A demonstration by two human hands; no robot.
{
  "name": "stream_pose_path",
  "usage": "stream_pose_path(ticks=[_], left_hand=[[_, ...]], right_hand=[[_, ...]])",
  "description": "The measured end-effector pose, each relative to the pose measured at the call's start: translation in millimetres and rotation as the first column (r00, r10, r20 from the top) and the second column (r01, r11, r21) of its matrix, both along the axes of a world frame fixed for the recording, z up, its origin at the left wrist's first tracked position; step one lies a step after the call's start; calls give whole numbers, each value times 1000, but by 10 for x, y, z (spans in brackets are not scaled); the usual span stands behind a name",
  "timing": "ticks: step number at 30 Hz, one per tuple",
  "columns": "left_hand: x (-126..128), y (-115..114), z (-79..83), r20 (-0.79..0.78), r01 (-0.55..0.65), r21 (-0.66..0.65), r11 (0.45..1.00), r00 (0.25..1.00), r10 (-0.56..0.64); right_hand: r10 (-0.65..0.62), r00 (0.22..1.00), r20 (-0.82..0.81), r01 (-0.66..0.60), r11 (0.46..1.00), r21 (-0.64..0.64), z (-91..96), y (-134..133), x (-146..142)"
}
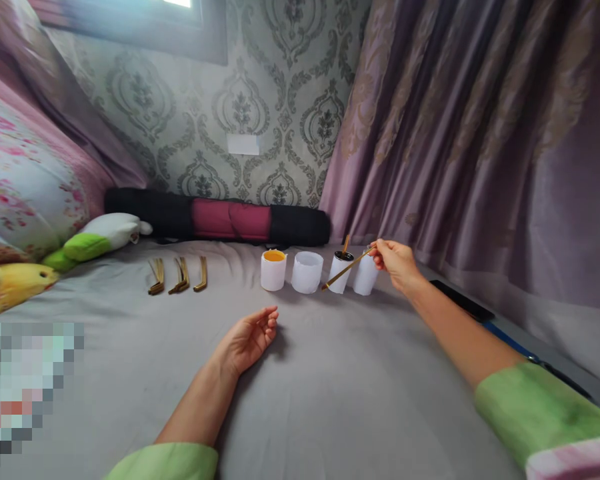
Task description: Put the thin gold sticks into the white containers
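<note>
My right hand (397, 263) pinches a thin brown stick (347, 270) that slants down to the left in front of a row of white cups. The row holds a cup of orange stuff (273, 270), a plain white cup (307, 272), a dark-filled cup (340, 272) with another stick standing in it, and a fourth cup (366, 275) just under my fingers. My left hand (247, 340) rests palm up on the grey sheet (330, 400), fingers loosely curled and holding nothing.
Three bent golden pieces (179, 275) lie on the sheet to the left. A black and maroon roll (220, 220) lies along the wall. Plush toys (100, 237) sit at the left, a dark phone (463, 301) at the right by the curtain (480, 133).
</note>
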State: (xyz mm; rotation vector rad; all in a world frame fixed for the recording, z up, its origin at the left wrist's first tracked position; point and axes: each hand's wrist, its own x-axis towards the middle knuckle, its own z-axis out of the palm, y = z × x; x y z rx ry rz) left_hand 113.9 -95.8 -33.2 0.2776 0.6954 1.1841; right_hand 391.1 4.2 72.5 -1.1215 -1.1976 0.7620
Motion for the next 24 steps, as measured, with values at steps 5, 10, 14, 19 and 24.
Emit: stream_pose_path(ticks=[5,10,14,19,24], left_hand=[[-20,8,-15,25,9,0,1000,1000,-9],[-31,10,-13,33,5,10,1000,999,-5],[-44,10,-13,34,1,11,1000,999,-2],[-77,26,-47,58,9,28,1000,998,-10],[-99,33,-63,57,-14,49,999,998,11]], right_hand=[[-90,995,43,89,996,14,262,16,95],[-170,980,98,167,985,45,475,65,169],[-254,957,143,240,965,105,604,137,236],[-339,917,208,295,930,218,733,277,295],[-419,855,304,322,891,321,811,487,309]])
